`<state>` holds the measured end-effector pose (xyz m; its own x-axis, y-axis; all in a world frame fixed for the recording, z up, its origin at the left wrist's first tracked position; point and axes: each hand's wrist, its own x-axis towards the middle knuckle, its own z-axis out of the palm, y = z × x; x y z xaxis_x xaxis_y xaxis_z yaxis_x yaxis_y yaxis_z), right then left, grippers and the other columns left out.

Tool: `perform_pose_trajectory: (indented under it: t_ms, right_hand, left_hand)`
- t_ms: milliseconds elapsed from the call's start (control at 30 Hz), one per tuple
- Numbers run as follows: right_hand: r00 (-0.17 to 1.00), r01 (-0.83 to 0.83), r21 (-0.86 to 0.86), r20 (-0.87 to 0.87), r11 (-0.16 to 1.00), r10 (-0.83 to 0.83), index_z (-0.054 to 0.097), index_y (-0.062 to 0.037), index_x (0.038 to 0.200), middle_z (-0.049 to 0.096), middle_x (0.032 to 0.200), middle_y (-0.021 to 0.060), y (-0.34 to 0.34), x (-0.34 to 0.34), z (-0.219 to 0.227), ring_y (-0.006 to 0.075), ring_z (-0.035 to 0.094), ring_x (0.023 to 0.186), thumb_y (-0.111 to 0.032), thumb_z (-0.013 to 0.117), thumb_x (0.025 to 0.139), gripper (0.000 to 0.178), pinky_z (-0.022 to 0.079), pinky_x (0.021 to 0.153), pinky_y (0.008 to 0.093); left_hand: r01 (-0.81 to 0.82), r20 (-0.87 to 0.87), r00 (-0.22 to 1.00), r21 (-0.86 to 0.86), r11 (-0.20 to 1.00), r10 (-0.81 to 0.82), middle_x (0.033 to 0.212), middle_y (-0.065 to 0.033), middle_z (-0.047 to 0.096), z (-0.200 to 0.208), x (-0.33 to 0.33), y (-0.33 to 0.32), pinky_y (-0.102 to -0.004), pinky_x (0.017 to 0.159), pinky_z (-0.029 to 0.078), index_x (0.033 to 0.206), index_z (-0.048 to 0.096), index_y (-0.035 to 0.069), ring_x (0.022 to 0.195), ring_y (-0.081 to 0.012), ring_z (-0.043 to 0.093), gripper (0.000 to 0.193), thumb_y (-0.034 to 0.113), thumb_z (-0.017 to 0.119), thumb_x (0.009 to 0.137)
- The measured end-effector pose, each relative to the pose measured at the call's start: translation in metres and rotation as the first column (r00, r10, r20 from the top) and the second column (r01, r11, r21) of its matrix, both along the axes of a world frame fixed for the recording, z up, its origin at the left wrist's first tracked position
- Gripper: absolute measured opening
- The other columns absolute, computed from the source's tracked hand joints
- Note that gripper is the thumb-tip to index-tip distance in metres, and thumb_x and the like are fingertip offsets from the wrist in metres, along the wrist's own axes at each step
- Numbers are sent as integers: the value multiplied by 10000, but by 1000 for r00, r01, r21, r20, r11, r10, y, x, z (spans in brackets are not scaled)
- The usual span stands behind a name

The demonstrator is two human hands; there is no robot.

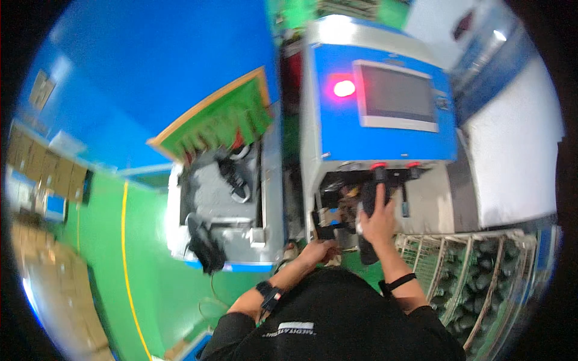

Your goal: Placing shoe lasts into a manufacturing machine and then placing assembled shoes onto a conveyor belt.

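Observation:
My right hand [379,224] is closed around a long black thing that looks like a shoe [368,196], held upright below the front edge of the blue machine [328,123]. One finger stretches up along it, and its lower end shows beneath the hand. My left hand [322,251] sits lower and to the left, fingers curled at a small dark part [324,225] below the machine; what they hold is blurred. Two knobs, a black one with a red collar [379,168] and another [413,168], hang from the machine's underside. A red lamp [344,89] glows beside its dark screen [397,93].
Left of me, a grey conveyor [220,201] carries dark shoes [233,179] under a green fringed curtain [217,123]; a black shoe [205,245] lies at its near end. A wire rack [463,277] with several dark items stands right. Cardboard boxes [51,289] line the far left.

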<state>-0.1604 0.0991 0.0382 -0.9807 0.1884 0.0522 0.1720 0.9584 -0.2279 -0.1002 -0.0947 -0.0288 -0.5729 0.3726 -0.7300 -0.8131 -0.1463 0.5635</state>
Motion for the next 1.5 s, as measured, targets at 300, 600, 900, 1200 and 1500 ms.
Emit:
perform_pose_trajectory:
  t_ms: [300,600,900,1200,1500]
  right_hand:
    - [943,-80,-127,-332,989,33,397,-146,1519,494,1202,310,-5,108,-3,522,573,992,-357,778,785,854,512,821,540]
    - [900,-419,-181,43,890,433,281,-256,1594,541,1326,223,0,235,55,391,613,1138,-241,846,736,1028,500,986,453]
    - [950,291,-889,313,-354,-6,453,12,1477,620,1307,184,6,129,-41,245,561,1213,-431,817,775,906,445,1039,353]
    - [972,19,-978,-30,207,-233,563,-48,1410,686,1239,101,90,239,-28,206,636,1108,-293,845,731,775,489,978,329]
    - [134,-253,-790,543,-558,-829,568,-10,1321,694,1104,156,134,562,-109,305,708,878,-208,771,828,569,584,711,423]
  left_hand:
    - [376,-64,927,161,912,-371,918,-119,685,4,1,-18,-355,698,503,1325,550,9,706,-189,604,710,628,364,1030]
    - [420,144,809,536,732,-570,1300,-157,637,-45,30,-9,-449,918,516,1434,470,92,1055,-294,652,931,838,335,895]
    - [647,-118,762,107,755,-637,1306,-127,624,-12,40,-25,-465,981,491,1398,536,33,1176,-278,617,657,520,565,958]
    - [551,-172,809,-113,827,-562,1290,-146,634,33,51,-15,-423,1045,440,1326,551,-47,1164,-293,613,731,520,668,879]
    - [488,-276,59,-830,269,-959,994,-136,651,65,113,151,-407,830,471,1135,612,-75,911,-233,573,648,534,630,914]
